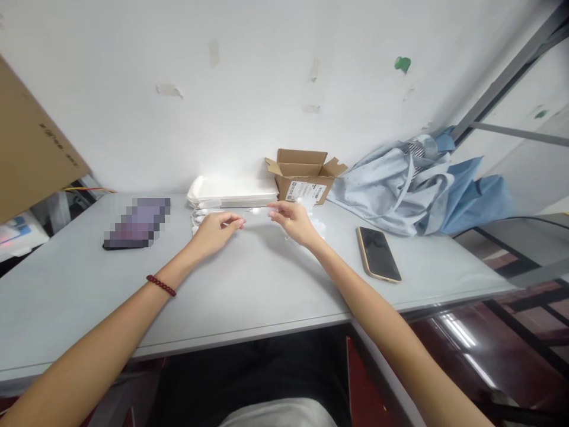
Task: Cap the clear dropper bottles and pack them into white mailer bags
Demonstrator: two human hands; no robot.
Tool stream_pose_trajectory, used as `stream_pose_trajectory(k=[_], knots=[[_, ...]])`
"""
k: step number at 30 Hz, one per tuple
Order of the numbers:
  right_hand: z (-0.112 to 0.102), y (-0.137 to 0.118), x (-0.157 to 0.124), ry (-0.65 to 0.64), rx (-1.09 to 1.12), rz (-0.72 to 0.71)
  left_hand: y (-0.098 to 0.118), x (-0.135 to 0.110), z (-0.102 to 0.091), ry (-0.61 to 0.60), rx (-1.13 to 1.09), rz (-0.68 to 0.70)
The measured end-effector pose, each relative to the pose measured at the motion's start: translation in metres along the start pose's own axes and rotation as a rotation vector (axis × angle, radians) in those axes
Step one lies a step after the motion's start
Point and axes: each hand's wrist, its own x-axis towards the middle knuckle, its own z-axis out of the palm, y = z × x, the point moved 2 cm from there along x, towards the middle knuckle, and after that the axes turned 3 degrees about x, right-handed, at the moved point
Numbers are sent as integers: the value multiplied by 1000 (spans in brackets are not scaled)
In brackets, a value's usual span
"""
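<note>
My left hand (217, 228) reaches over the grey table (267, 284) with its fingers pinched together on the end of a thin white item I cannot name. My right hand (291, 219) pinches the other end of that slim white piece (256, 210), which stretches between both hands. A clear plastic wrapper (313, 222) lies under and beside my right hand. Just behind the hands are a stack of flat white packets (231, 193) and several small white pieces (200, 216) lying next to my left hand.
An open cardboard box (304, 175) stands at the wall. A phone (377, 254) lies face up to the right, a dark blurred device (137, 224) to the left. Blue clothing (422, 184) is heaped at the right; a large carton (31, 148) leans at the left.
</note>
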Motion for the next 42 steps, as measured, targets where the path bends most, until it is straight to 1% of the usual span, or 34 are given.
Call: stream_pose_trajectory(k=[5, 8, 12, 25, 28, 32, 35, 42], knots=[[0, -1, -1, -34, 14, 8, 2, 0, -3, 75, -240, -114], [0, -2, -2, -57, 51, 16, 0, 0, -3, 38, -337, -139], [1, -3, -3, -67, 69, 25, -3, 0, 0, -9, -450, -135], [-1, -8, -4, -95, 56, 28, -2, -1, 0, -54, -563, -159], [-1, -8, -4, -94, 13, -4, -2, -1, 1, -49, -526, -144], [1, -7, -3, -74, -97, -59, 2, -2, 1, -5, -345, -100], [4, -6, -4, -75, -166, -75, 5, -4, 2, 22, -225, -94], [14, -5, -9, -55, -229, -55, 6, -7, 4, 37, -123, -83]])
